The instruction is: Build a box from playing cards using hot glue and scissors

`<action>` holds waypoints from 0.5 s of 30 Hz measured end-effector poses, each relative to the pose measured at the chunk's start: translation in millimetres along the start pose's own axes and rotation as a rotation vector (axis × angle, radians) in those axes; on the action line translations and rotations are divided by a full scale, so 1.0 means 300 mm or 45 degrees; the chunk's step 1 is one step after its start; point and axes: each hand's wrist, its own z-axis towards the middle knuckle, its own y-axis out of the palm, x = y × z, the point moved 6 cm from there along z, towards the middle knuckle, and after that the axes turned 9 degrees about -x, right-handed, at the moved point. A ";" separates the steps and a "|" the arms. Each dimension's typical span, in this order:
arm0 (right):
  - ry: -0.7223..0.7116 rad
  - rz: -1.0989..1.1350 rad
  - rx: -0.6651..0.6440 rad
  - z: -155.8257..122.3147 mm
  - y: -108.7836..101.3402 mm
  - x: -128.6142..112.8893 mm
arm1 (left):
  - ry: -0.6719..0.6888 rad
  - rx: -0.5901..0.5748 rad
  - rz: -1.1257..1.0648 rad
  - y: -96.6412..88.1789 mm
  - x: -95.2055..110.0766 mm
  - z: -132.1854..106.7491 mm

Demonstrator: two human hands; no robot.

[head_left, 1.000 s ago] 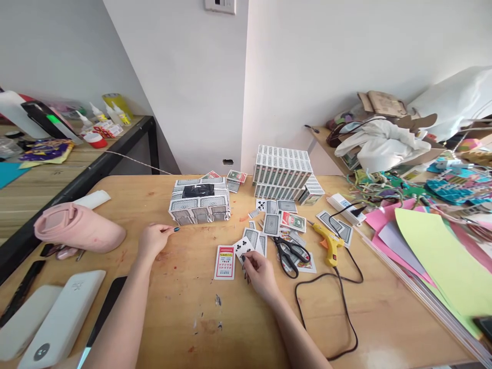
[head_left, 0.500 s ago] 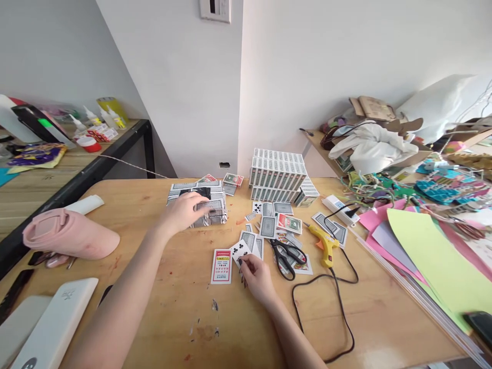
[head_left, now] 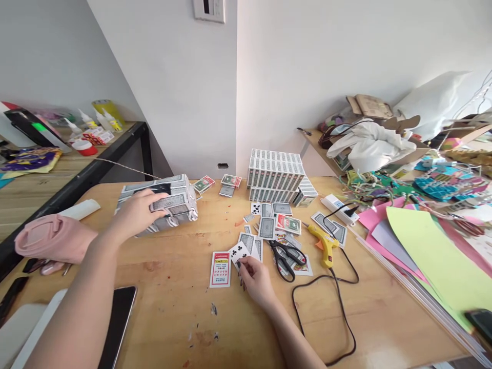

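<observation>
By the left hand (head_left: 140, 211), a card-covered box (head_left: 180, 205) is being gripped across the edge of its top, with the thumb being pressed against the front side and the fingers being spread close to a black patch (head_left: 163, 188) in the upper face. The box is being kept at the back left of the tabletop (head_left: 165, 318); whether it is being held clear of the wood cannot be told.

By the right hand (head_left: 254, 279), with thumb and fingertips being brought together narrowly, the near corner of a club card (head_left: 238, 251) is being pinched. This card is being overlapped with patterned card backs (head_left: 247, 241) behind it, and on its left a red-printed card (head_left: 220, 269) is being displayed flat, just beside it.

To the right, black scissors (head_left: 284, 256) are being supported by more cards, and a yellow glue gun (head_left: 328, 245) is being laid next to them, its black cord being looped toward the near edge. Near the wall, a stack of card boxes (head_left: 274, 174) is being stood in two tiers. A white power strip (head_left: 339, 209) is being placed beyond the glue gun, with coloured sheets (head_left: 430, 261) being spread at the far right. Beyond the left forearm, a pink roll (head_left: 54, 238) is being partly hidden.
</observation>
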 end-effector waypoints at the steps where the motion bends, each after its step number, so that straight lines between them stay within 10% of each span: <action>1: 0.001 -0.005 0.000 0.000 0.000 -0.001 | -0.019 -0.025 0.034 0.002 -0.023 0.004; 8: 0.019 -0.019 0.001 -0.002 0.001 -0.007 | -0.178 -0.235 0.104 0.076 -0.131 0.026; 15: 0.029 -0.020 -0.018 -0.003 0.001 -0.018 | -0.285 -0.199 0.155 0.003 -0.142 -0.053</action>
